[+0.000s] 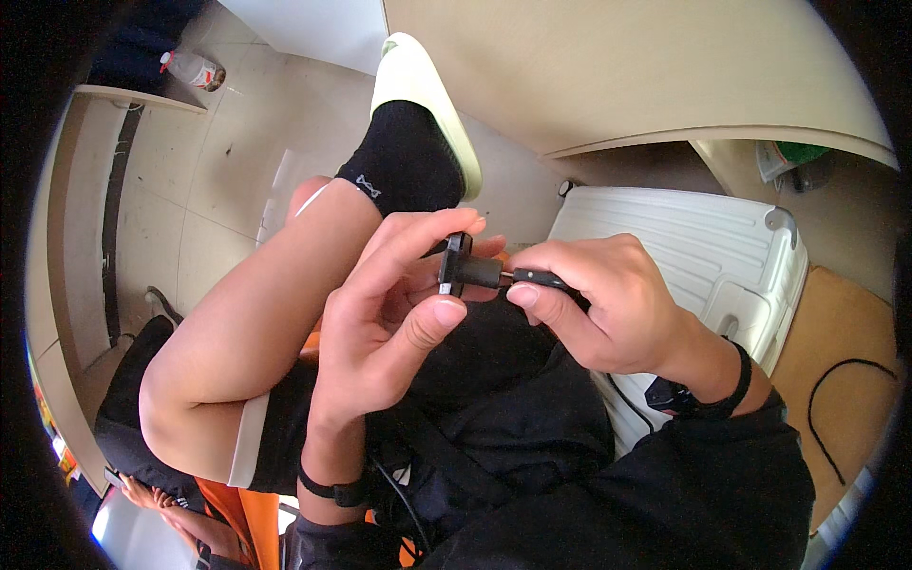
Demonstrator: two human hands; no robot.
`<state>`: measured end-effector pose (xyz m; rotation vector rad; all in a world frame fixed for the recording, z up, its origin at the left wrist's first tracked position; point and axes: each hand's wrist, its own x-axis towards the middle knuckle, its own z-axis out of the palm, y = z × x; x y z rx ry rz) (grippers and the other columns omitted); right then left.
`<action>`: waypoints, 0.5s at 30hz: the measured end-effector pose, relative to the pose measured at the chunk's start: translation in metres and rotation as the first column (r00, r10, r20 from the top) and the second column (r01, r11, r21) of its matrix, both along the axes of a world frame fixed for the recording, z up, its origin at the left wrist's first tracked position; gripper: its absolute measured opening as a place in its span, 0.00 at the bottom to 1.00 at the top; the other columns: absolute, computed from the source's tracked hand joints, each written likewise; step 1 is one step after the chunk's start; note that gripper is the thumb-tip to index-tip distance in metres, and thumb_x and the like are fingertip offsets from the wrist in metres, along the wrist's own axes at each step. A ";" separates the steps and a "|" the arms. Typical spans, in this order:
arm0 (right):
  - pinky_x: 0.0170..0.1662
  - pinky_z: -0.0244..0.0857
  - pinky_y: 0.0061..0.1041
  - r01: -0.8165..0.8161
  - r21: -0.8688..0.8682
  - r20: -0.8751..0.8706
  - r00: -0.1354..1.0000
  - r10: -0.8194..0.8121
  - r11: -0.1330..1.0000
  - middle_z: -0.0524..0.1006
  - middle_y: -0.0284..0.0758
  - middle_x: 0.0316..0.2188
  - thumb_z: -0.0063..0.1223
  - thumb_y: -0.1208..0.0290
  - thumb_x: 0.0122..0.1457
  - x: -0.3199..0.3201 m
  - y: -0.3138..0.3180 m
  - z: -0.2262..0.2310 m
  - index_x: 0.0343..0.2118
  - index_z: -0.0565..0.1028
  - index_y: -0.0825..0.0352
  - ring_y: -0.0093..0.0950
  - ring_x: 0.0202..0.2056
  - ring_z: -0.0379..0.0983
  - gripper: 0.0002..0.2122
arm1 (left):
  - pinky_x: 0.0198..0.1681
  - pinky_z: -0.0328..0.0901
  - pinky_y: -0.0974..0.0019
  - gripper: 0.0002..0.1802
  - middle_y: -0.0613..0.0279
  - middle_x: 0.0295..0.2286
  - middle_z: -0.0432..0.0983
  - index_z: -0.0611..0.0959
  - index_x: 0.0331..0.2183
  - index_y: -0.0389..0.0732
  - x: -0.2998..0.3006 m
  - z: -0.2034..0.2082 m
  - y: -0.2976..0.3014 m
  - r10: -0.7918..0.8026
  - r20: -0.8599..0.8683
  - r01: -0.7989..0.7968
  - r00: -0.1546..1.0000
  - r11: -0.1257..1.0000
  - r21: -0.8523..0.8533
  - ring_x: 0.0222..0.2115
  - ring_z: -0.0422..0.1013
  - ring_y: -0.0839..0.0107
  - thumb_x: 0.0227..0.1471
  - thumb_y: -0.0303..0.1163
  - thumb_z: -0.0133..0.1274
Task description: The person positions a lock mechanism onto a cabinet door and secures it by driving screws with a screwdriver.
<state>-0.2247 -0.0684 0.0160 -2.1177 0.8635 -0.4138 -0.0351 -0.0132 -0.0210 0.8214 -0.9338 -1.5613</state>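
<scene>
My left hand (372, 318) grips a black T-shaped plastic piece (480, 272) between thumb and fingers. The piece has a flat head at the left and a round stem toward the right. In my right hand (613, 302), thumb and forefinger pinch a slim black-handled piece with a thin metal shaft (538, 277). Its shaft meets the end of the stem; I cannot tell how deep it sits. Both hands are held close together above my lap, over black clothing (494, 380). My right fingers hide the rear of the slim piece.
A white ribbed suitcase (655, 228) lies at the right, beside brown cardboard (845, 380) with a black cord (812, 418). My raised foot wears a pale slipper (404, 71). A plastic bottle (195, 70) is at upper left. Another person's hand (142, 496) holds a phone, lower left.
</scene>
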 end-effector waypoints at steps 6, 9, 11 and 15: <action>0.20 0.63 0.21 0.089 0.261 -0.017 0.996 -0.088 0.961 0.72 0.36 0.15 0.52 0.73 0.53 0.001 0.001 0.003 0.32 0.72 0.70 0.29 0.16 0.71 0.06 | 0.44 0.66 0.67 0.25 0.54 0.42 0.63 0.67 0.48 0.30 0.000 -0.001 0.000 0.038 0.071 -0.034 0.997 0.998 -0.048 0.43 0.68 0.63 0.50 0.30 0.52; 0.20 0.62 0.21 0.048 0.119 0.013 0.999 -0.050 0.992 0.72 0.36 0.15 0.54 0.74 0.51 0.001 0.002 -0.001 0.31 0.73 0.70 0.29 0.16 0.70 0.07 | 0.40 0.66 0.72 0.23 0.57 0.38 0.66 0.69 0.46 0.30 0.004 0.002 0.000 0.028 0.166 -0.023 0.986 0.999 -0.028 0.39 0.70 0.69 0.51 0.31 0.51; 0.19 0.61 0.22 -0.007 -0.076 0.032 0.999 0.009 0.997 0.72 0.35 0.16 0.56 0.74 0.48 0.001 0.002 -0.004 0.30 0.74 0.69 0.28 0.16 0.70 0.07 | 0.37 0.65 0.75 0.20 0.60 0.34 0.69 0.71 0.44 0.30 0.005 0.004 0.002 0.003 0.167 -0.014 0.986 0.998 0.065 0.34 0.71 0.73 0.52 0.32 0.50; 0.17 0.59 0.24 -0.116 -0.347 -0.057 0.993 0.103 0.931 0.71 0.33 0.16 0.59 0.73 0.43 -0.001 0.000 -0.004 0.32 0.75 0.69 0.27 0.16 0.67 0.11 | 0.34 0.66 0.76 0.17 0.63 0.29 0.71 0.74 0.40 0.30 0.005 0.003 0.002 -0.016 0.218 -0.038 0.976 0.970 0.239 0.29 0.70 0.77 0.54 0.34 0.49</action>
